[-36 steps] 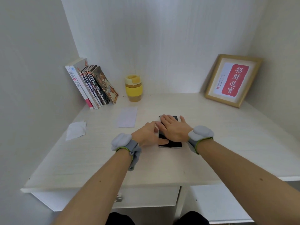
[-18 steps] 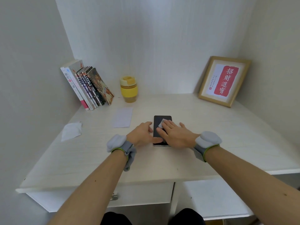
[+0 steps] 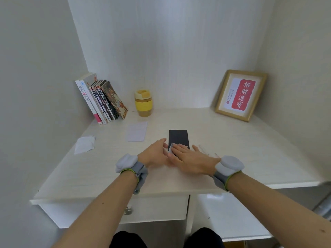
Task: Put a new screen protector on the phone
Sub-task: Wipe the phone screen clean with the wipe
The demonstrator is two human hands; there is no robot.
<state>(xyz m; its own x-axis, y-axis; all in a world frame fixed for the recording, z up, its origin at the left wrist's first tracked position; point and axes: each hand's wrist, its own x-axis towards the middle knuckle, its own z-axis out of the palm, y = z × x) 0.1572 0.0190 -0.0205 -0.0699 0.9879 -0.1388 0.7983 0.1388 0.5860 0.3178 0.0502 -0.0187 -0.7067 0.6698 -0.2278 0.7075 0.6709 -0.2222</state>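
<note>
The right hand (image 3: 189, 158) lies flat with straight fingers pressing a small grey wiping cloth (image 3: 171, 147) onto the lower end of the dark phone (image 3: 178, 138), while the left hand (image 3: 155, 153) rests against the phone's left edge, fingers relaxed and curled round nothing, steadying it. This looks like the screen-cleaning step, the glass needing to be wiped to its top edge before any film goes on. The phone sits mid-frame on the pale worktop (image 3: 250, 149), its lower part hidden under the hands, with a white sheet (image 3: 137, 131), possibly the new protector, just up-left of it.
</note>
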